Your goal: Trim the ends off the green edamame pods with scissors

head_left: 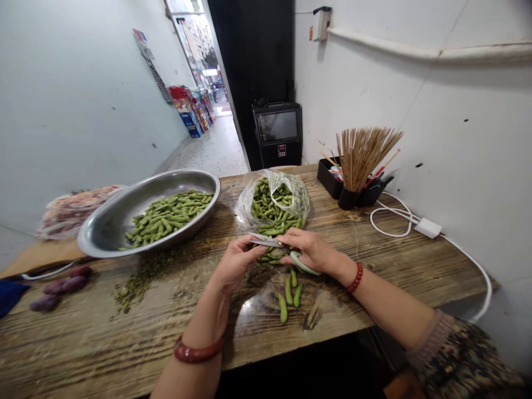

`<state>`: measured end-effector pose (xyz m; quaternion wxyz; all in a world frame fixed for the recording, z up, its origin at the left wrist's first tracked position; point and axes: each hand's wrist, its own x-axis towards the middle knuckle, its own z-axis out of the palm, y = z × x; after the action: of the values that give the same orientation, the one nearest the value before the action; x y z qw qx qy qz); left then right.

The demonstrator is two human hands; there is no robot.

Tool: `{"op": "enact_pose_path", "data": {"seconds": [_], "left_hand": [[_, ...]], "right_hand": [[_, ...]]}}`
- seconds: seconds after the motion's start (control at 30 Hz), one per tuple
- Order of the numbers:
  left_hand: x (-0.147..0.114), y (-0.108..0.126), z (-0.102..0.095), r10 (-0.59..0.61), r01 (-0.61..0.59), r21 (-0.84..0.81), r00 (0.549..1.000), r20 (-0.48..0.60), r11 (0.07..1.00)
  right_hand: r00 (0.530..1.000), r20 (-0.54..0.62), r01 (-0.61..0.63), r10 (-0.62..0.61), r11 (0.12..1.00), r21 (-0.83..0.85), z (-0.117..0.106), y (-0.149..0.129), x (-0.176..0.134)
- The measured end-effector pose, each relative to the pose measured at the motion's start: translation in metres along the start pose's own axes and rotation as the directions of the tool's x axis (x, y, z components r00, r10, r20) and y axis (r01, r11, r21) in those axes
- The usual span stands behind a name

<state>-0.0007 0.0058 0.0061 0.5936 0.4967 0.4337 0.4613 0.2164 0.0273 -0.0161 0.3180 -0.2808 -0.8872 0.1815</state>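
My right hand [316, 252] is closed on a pair of scissors [305, 264] with pale green handles, the blades pointing left. The blade tips reach the fingers of my left hand [235, 266], which are pinched together; what they hold is hidden. Just beyond my hands, a clear plastic bag [245, 208] full of green edamame pods [266, 202] lies open, pods spilling from its mouth. Several loose pods [288, 291] rest on the wooden table [332, 310] below my right hand. To the left, a wide metal basin [112, 221] holds a heap of pods [172, 216].
Small green trimmings [135, 288] are scattered before the basin. Purple-red bulbs [66, 284] and a bagged pale pink item [75, 210] are at the left. A black holder [349, 198] with skewers [363, 155] and a white cable [390, 233] lie at the right, by the wall.
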Motion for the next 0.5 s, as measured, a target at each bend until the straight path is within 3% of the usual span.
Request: {"op": "enact_pose_path", "data": {"seconds": [0.17, 0.33, 0.5], "left_hand": [[0.0017, -0.0010, -0.0036, 0.004, -0.002, 0.039, 1.000, -0.029, 0.999], [0.0025, 0.0012, -0.0055, -0.014, -0.002, -0.124, 0.992, -0.127, 0.992], [0.0027, 0.0031, -0.0042, -0.019, -0.010, -0.219, 0.991, -0.131, 0.976]], "right_hand": [[0.999, 0.015, -0.035, 0.034, 0.999, 0.038, -0.0022, 0.0015, -0.0003], [0.990, -0.086, -0.108, 0.116, 0.990, 0.091, 0.0011, 0.0019, 0.0001], [0.987, -0.119, -0.096, 0.111, 0.988, 0.119, 0.0048, 0.0012, 0.0008]]}}
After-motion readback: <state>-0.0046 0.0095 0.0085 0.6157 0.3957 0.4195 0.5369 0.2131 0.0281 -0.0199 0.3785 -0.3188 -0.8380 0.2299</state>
